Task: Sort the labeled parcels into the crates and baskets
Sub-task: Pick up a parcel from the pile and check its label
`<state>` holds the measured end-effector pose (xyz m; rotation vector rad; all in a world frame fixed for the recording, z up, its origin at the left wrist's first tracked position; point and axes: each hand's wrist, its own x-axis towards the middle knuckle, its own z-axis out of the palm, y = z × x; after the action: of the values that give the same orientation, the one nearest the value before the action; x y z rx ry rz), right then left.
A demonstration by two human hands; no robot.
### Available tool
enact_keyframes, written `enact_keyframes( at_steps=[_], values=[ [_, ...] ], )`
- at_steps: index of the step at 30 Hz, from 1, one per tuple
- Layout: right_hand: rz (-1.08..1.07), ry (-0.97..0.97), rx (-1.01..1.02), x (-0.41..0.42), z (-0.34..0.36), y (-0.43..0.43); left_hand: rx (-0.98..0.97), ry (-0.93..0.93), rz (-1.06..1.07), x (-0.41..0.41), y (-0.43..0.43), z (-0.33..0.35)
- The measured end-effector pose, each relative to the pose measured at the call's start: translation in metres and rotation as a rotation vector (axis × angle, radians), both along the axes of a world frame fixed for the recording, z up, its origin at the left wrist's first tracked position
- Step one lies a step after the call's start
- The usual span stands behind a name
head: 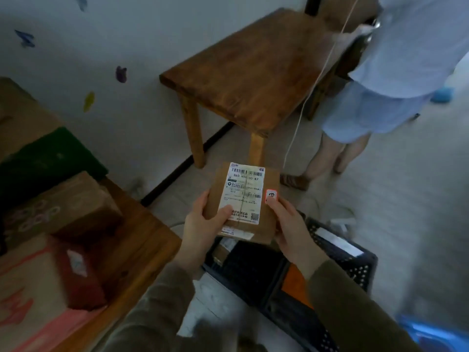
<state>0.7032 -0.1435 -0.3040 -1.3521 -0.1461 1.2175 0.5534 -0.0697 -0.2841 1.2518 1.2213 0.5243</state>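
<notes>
I hold a flat brown cardboard parcel (pixel 253 224) with a white shipping label (pixel 245 191) and a small red-edged sticker in front of me. My left hand (pixel 203 224) grips its left edge, thumb lying on the label. My right hand (pixel 289 224) grips its right edge, thumb beside the sticker. The parcel hangs above a black perforated crate (pixel 355 260) on the floor, which holds dark items and something orange.
A wooden table (pixel 132 250) at the left carries several cardboard boxes (pixel 66 207) and a green item. A wooden bench (pixel 253 72) stands against the wall ahead. Another person (pixel 380 102) stands at the right. A blue basket (pixel 431 334) shows at the bottom right corner.
</notes>
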Motion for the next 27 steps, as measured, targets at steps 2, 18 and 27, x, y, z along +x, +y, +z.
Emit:
enact_keyframes(
  at_steps=[2, 18, 27],
  values=[
    [-0.054, 0.051, -0.046, 0.006, -0.022, -0.01, -0.016, 0.051, -0.04, 0.012, -0.002, -0.018],
    [-0.194, 0.158, -0.46, 0.026, -0.26, -0.028, -0.496, 0.261, -0.197, 0.086, 0.016, -0.277],
    [-0.116, 0.259, -0.655, 0.023, -0.437, -0.009, -0.79, 0.435, -0.019, 0.081, 0.033, -0.448]
  ],
)
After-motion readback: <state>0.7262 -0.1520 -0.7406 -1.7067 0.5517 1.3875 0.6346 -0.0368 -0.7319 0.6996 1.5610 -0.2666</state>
